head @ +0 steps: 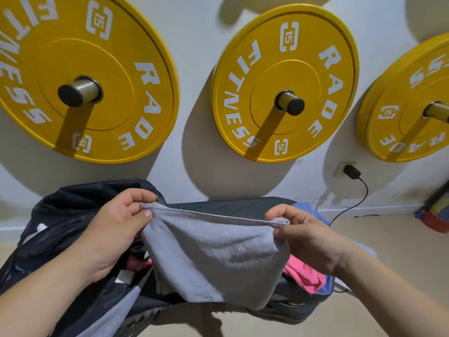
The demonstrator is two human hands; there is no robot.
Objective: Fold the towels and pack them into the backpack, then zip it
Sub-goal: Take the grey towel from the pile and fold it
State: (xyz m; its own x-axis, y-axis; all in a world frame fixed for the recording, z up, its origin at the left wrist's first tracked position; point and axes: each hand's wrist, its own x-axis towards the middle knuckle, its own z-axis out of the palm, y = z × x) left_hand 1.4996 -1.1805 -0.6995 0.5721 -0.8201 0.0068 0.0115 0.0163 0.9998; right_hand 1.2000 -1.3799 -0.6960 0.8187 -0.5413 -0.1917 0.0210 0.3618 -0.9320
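Three yellow weight plates point(303, 69) hung on pegs across the white wall and filled the upper half of the frame. Below them, at lower left, a dark backpack point(63, 215) lay slumped with its mouth open. A scrap of pink showed inside it, though whether that was a packed towel could not be told.

At centre, a grey towel point(213, 254) hung by its hemmed top edge, stretched between two hands and draping down in front of the bag. The left hand point(116, 229) pinched one upper corner between thumb and curled fingers, and the right hand point(308, 237) pinched the opposite corner the same way.

A crumpled pink towel point(303, 273) lay unfolded at lower right, just behind the grey one. A blue towel point(303, 206) showed beyond the right hand. A black charger point(351, 171) sat in a wall socket at right.

The folding step appeared to be under way, with packing and zipping still to come. The next move would likely call for bringing the two held corners together to halve the cloth, keeping the edges aligned.
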